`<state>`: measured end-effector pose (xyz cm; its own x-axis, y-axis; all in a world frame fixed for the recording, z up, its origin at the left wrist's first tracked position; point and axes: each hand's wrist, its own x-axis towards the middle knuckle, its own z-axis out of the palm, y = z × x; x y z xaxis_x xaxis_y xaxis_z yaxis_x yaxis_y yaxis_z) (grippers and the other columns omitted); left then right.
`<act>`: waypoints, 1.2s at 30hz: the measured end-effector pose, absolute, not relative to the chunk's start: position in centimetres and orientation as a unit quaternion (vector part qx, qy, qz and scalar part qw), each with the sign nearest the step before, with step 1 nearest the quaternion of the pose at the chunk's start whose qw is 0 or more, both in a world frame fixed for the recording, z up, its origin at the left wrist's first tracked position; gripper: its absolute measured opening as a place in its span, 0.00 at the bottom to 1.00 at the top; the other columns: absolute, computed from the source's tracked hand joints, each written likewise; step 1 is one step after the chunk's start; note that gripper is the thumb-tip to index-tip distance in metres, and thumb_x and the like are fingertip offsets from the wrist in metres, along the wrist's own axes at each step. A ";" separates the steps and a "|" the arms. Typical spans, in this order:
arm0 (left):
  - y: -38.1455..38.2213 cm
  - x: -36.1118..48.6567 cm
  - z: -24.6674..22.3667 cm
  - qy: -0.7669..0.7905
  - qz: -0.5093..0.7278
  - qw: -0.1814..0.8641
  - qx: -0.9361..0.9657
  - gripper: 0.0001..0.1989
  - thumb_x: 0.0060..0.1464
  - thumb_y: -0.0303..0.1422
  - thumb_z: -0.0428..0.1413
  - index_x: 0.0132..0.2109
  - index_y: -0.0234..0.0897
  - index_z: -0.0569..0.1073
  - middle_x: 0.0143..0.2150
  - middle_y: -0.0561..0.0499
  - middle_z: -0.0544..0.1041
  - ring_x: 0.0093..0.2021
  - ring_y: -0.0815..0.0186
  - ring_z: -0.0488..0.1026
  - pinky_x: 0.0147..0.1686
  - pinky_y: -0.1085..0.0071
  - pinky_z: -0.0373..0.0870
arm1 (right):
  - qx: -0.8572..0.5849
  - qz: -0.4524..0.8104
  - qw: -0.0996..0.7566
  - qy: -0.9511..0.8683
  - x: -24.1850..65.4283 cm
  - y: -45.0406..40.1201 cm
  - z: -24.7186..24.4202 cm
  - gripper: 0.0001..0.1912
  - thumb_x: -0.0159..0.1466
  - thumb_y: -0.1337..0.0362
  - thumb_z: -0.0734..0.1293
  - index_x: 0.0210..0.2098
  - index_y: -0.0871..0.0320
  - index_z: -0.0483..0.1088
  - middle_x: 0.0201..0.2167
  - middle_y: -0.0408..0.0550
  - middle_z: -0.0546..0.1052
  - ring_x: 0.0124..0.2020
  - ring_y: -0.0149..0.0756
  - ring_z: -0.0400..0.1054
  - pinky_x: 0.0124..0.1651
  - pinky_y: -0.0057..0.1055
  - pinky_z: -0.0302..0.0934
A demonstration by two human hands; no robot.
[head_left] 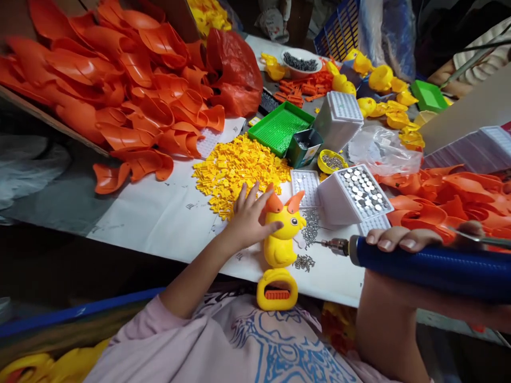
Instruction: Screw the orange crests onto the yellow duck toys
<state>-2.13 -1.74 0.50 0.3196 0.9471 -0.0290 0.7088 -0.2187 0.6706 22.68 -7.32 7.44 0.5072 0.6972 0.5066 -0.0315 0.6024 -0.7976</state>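
A yellow toy duck (280,250) with orange ear-like pieces lies at the table's near edge, its ring-shaped yellow handle (277,303) toward my body. My left hand (251,218) holds the duck by the side of its head, thumb across the front and index finger by one orange piece; the other fingers are spread. In my right hand (403,239) is a blue electric screwdriver (431,268), its bit pointing left toward the duck. Small silver screws (310,229) and darker screws (304,263) lie in piles between them.
Small yellow parts (239,170) are heaped beyond my left hand. Orange shells (139,80) fill the left side; more orange shells (451,205) lie right. A green tray (281,127), a white box of silver discs (359,194) and a yellow screw bowl (332,161) stand behind.
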 end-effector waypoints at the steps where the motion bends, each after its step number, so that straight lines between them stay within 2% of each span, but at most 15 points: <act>1: -2.5 -2.1 0.0 0.551 0.194 0.303 0.753 0.49 0.45 0.56 0.61 0.68 0.42 0.54 0.74 0.37 0.42 0.72 0.35 0.30 0.65 0.35 0.36 | -0.364 0.229 0.780 -0.454 22.8 -6.9 7.4 0.38 0.46 0.25 0.55 0.35 0.45 0.77 0.17 0.36 0.66 0.13 0.30 0.60 0.19 0.34 0.63; 4: -4.0 -1.0 -0.5 0.542 0.207 0.318 0.750 0.57 0.38 0.56 0.66 0.70 0.46 0.48 0.74 0.37 0.36 0.72 0.36 0.30 0.66 0.36 0.33 | -0.330 0.294 0.747 -0.496 22.4 -5.2 7.7 0.39 0.52 0.28 0.52 0.43 0.47 0.75 0.23 0.41 0.72 0.17 0.37 0.66 0.23 0.43 0.68; 5: -4.2 -0.4 -0.5 0.538 0.210 0.331 0.746 0.58 0.37 0.55 0.66 0.70 0.47 0.48 0.74 0.38 0.34 0.72 0.36 0.30 0.66 0.36 0.33 | -0.337 0.319 0.738 -0.490 22.0 -4.6 7.9 0.35 0.54 0.30 0.55 0.41 0.48 0.75 0.25 0.43 0.74 0.20 0.39 0.69 0.26 0.46 0.69; 6: -4.3 0.1 -0.4 0.535 0.209 0.347 0.741 0.58 0.36 0.55 0.67 0.69 0.48 0.48 0.74 0.39 0.31 0.72 0.35 0.29 0.66 0.36 0.34 | -0.337 0.327 0.742 -0.478 21.4 -4.1 8.2 0.32 0.53 0.31 0.58 0.38 0.49 0.75 0.24 0.43 0.74 0.20 0.39 0.68 0.25 0.44 0.69; 9: -4.6 1.4 -0.2 0.519 0.209 0.398 0.727 0.52 0.42 0.47 0.67 0.69 0.50 0.51 0.73 0.45 0.20 0.72 0.35 0.28 0.67 0.38 0.41 | -0.345 0.339 0.757 -0.440 19.7 -2.8 8.9 0.27 0.55 0.34 0.60 0.36 0.48 0.75 0.22 0.41 0.74 0.18 0.37 0.68 0.24 0.41 0.68; 12: -4.9 1.8 -0.2 0.498 0.238 0.431 0.714 0.42 0.49 0.36 0.63 0.68 0.50 0.55 0.72 0.52 0.15 0.73 0.38 0.30 0.69 0.45 0.44 | -0.355 0.327 0.771 -0.417 18.7 -2.0 8.8 0.26 0.60 0.37 0.55 0.40 0.46 0.72 0.23 0.39 0.74 0.18 0.35 0.68 0.25 0.39 0.69; 15: -5.1 1.9 -0.3 0.495 0.254 0.441 0.704 0.37 0.50 0.32 0.62 0.65 0.47 0.60 0.72 0.55 0.16 0.73 0.39 0.31 0.71 0.49 0.44 | -0.364 0.323 0.770 -0.413 18.7 -1.4 8.1 0.27 0.59 0.37 0.55 0.41 0.48 0.71 0.22 0.39 0.73 0.16 0.34 0.68 0.22 0.35 0.66; 18: -5.2 2.0 -0.4 0.493 0.263 0.446 0.699 0.35 0.49 0.32 0.63 0.64 0.48 0.63 0.72 0.56 0.17 0.73 0.39 0.31 0.71 0.48 0.45 | -0.366 0.312 0.766 -0.426 18.9 -0.8 7.8 0.28 0.59 0.36 0.54 0.38 0.50 0.71 0.20 0.38 0.72 0.14 0.35 0.67 0.18 0.34 0.64; 22: -5.2 2.1 -0.5 0.490 0.276 0.449 0.695 0.35 0.48 0.31 0.63 0.63 0.51 0.63 0.72 0.60 0.16 0.73 0.41 0.29 0.71 0.47 0.45 | -0.390 0.187 0.811 -0.395 18.3 0.0 7.9 0.27 0.63 0.43 0.50 0.29 0.54 0.69 0.23 0.41 0.71 0.15 0.27 0.63 0.18 0.29 0.61; 25: -5.2 2.2 -0.4 0.489 0.273 0.451 0.695 0.35 0.49 0.31 0.63 0.63 0.50 0.63 0.72 0.59 0.16 0.73 0.41 0.28 0.71 0.47 0.44 | -0.388 0.167 0.829 -0.366 17.8 0.2 8.0 0.29 0.65 0.46 0.48 0.28 0.55 0.70 0.20 0.42 0.68 0.15 0.27 0.63 0.18 0.26 0.60; 30: -5.2 2.2 0.0 0.489 0.270 0.457 0.692 0.35 0.48 0.30 0.64 0.62 0.49 0.63 0.72 0.57 0.18 0.73 0.40 0.28 0.71 0.47 0.44 | -0.392 0.200 0.811 -0.386 17.5 -0.5 8.0 0.30 0.65 0.44 0.46 0.28 0.54 0.71 0.18 0.41 0.68 0.14 0.30 0.63 0.18 0.32 0.63; 33: -5.2 2.2 0.1 0.493 0.268 0.460 0.688 0.35 0.47 0.30 0.64 0.62 0.49 0.64 0.72 0.56 0.18 0.73 0.40 0.29 0.71 0.47 0.43 | -0.402 0.241 0.793 -0.390 17.6 -0.9 8.0 0.26 0.63 0.43 0.51 0.27 0.53 0.69 0.19 0.41 0.70 0.16 0.32 0.63 0.23 0.35 0.66; 36: -5.2 2.3 -0.1 0.490 0.272 0.458 0.690 0.36 0.47 0.29 0.64 0.62 0.49 0.63 0.72 0.57 0.17 0.73 0.40 0.28 0.71 0.47 0.45 | -0.403 0.257 0.786 -0.393 18.1 -1.0 7.9 0.24 0.60 0.41 0.56 0.34 0.53 0.70 0.20 0.40 0.71 0.16 0.33 0.63 0.23 0.37 0.65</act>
<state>2.25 -5.15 -0.08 0.3717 0.9253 -0.0746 0.4274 -0.0993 0.8986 18.08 -1.02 7.86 0.5591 0.7205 0.4103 -0.0873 0.5433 -0.8350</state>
